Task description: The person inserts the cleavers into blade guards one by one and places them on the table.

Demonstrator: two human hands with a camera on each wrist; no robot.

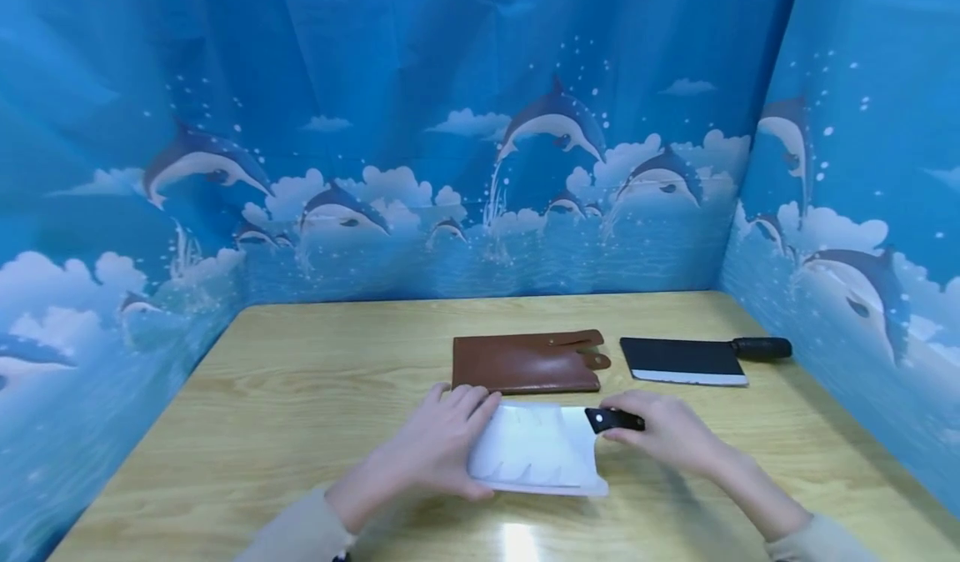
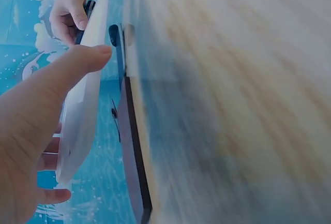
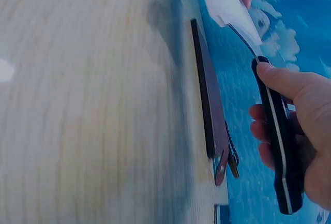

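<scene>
In the head view my left hand (image 1: 442, 441) grips the left end of a white blade sleeve (image 1: 528, 449), thumb at its near edge and fingers at its far edge. My right hand (image 1: 671, 429) holds a knife by its black handle (image 1: 615, 419), at the sleeve's right end. The right wrist view shows fingers and thumb around the riveted handle (image 3: 276, 136), and a thin strip of blade (image 3: 243, 39) running into the sleeve. Most of the blade is hidden there. In the left wrist view the sleeve (image 2: 83, 110) is held above the table.
Behind the hands a brown leather sheath (image 1: 525, 362) with strap ends lies on the wooden table (image 1: 300, 378). To its right rests a cleaver (image 1: 682, 360) with a dark blade, its black handle pointing right. A dolphin-print curtain (image 1: 412, 128) encloses the back and sides.
</scene>
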